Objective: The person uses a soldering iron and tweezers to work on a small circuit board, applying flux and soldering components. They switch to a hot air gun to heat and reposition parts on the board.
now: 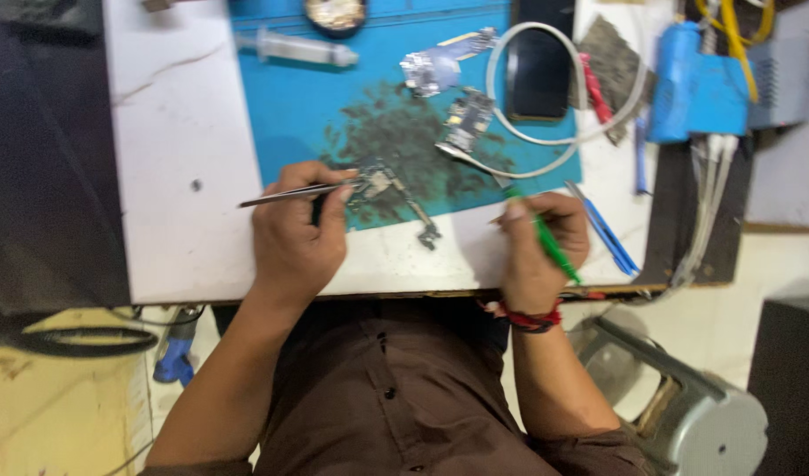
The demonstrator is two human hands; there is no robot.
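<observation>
Left hand (292, 231), fingers closed on tweezers (290, 193), pins a small circuit board (380, 183) to the blue mat (290, 106); right hand (538, 245) grips a green tool (552, 249) like a pen. Best: wrists braced on the table (180, 132), light tip pressure

A circuit board (389, 189) lies on the mat (290, 97) between both hands; a syringe (294, 48) lies behind it, a cable (545, 88) loops to its right

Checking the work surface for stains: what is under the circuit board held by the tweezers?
Under the circuit board lies a blue mat smeared with dark residue. The patch directly beneath the board is covered.
</observation>
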